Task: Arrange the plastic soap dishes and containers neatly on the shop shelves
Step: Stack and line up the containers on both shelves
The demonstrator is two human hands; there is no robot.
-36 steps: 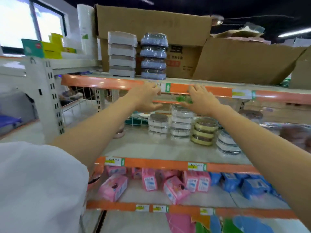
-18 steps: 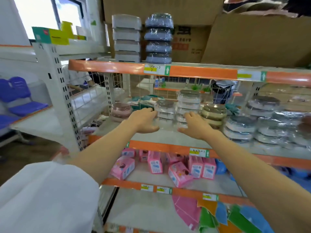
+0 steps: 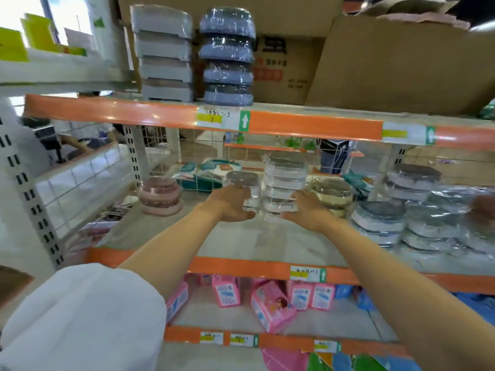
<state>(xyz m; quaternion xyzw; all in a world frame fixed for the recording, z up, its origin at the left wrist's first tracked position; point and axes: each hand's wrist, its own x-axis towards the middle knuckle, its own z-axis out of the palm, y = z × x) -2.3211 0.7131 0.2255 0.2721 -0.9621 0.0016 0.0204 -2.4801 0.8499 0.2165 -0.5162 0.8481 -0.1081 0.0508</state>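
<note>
Left hand: fingers relaxed, against the short clear stack, gripping nothing.
Right hand: fingers loose, touching the base of the tall clear stack.
Middle shelf: carries both stacks, between the hands.
Beyond the right hand: yellow dishes.
Far left: pink dishes.
</note>
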